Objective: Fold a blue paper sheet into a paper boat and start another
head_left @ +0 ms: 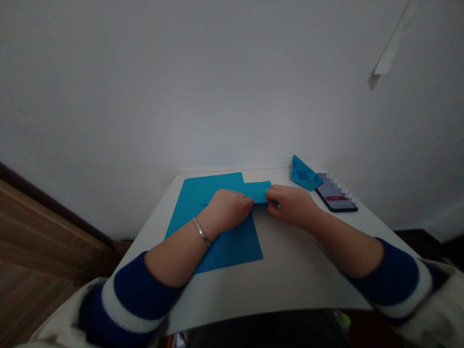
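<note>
A folded piece of blue paper (259,192) is held along its near edge between my two hands. My left hand (232,205) is closed on its left part, fingers pinched at the edge. On the right end, my right hand (290,203) pinches the same edge with curled fingers. Beneath my left hand and wrist lies a larger flat sheet of blue paper (232,246). The left end of the folded piece is partly hidden behind my left hand.
A folded blue paper boat (305,176) rests at the back right, against a phone (335,195) with a lit screen. The white table (290,275) meets a pale wall (232,87) at its far edge. Brown wooden furniture (47,237) stands on the left.
</note>
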